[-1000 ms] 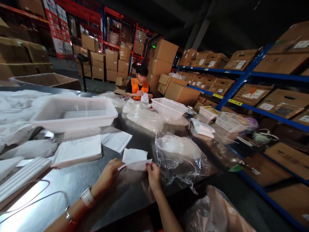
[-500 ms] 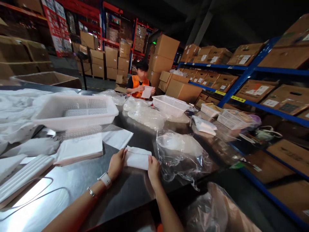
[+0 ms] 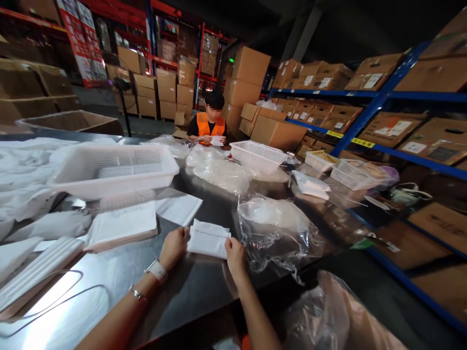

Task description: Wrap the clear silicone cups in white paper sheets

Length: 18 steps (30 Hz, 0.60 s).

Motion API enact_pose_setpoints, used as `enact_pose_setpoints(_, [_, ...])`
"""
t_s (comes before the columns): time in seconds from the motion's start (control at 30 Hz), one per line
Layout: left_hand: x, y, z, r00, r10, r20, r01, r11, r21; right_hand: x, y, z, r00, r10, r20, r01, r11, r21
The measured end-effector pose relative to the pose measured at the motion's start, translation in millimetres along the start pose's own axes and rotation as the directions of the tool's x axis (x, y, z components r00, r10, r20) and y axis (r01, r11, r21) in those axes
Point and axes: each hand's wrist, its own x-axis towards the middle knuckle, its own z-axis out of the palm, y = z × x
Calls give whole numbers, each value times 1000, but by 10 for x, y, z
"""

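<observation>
A long dark metal table (image 3: 204, 291) fills the middle of the warehouse floor, and everything else sits in relation to it. Beyond its right edge runs blue shelving (image 3: 368, 116) loaded with cardboard boxes (image 3: 386, 131); past its far end stand more stacked cartons (image 3: 248, 78). On the table's left part rests a big white perforated basket (image 3: 113, 167), with a heap of white material (image 3: 25, 165) further left at the table's edge. A second, smaller white basket (image 3: 257, 156) sits toward the table's far end, where a co-worker in an orange vest (image 3: 209, 126) handles something white. On the table's right side, near the person wearing the camera, lies a crumpled clear plastic bag (image 3: 277, 231). In front of the big basket lies a flat stack of white packets (image 3: 122, 226).

At the table's near edge, both hands grip one small folded white packet (image 3: 207, 240), which lies flat on the tabletop just beside the clear bag. The left hand (image 3: 174, 247), with a watch on its wrist, pinches the packet's left edge; the right hand (image 3: 235, 253) clasps its right edge, fingers closed on it.
</observation>
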Motion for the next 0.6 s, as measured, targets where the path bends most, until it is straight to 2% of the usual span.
enact_pose_setpoints(0.07, [-50, 71, -65, 997, 70, -37, -71, 997, -28, 12, 16, -19, 1000, -14, -6, 14, 1000, -7])
enact_pose_setpoints(0.13, [-106, 166, -101, 976, 210, -48, -213, 976, -53, 33, -15, -78, 1000, -20, -21, 20, 1000, -20])
enact_pose_setpoints(0.2, [-146, 249, -88, 923, 384, -5, -384, 923, -27, 63, -118, -161, 998, -31, -63, 29, 999, -34])
enact_pose_setpoints(0.23, [-156, 273, -64, 891, 452, 39, -453, 892, 5, 78, -195, -199, 995, -74, -70, 72, 997, -28])
enact_pose_setpoints(0.3, [-155, 273, 4, 843, 518, 144, -531, 844, 71, 103, -374, -236, 970, -241, 11, 240, 969, 54])
enact_pose_setpoints(0.37, [-135, 214, 83, 826, 514, 231, -539, 840, 58, 118, -532, -201, 901, -401, 168, 363, 907, 215])
enact_pose_setpoints(0.4, [-124, 173, 123, 825, 504, 256, -520, 854, -5, 125, -582, -160, 872, -433, 229, 366, 887, 281])
enact_pose_setpoints(0.43, [-117, 132, 163, 831, 489, 267, -482, 871, -95, 136, -606, -110, 872, -414, 260, 328, 890, 318])
enact_pose_setpoints(0.5, [-119, 74, 244, 852, 450, 269, -375, 881, -288, 177, -571, -12, 924, -297, 239, 211, 921, 328])
enact_pose_setpoints(0.6, [-154, 95, 363, 902, 354, 245, -162, 806, -569, 299, -382, 67, 981, -92, 170, 12, 908, 420])
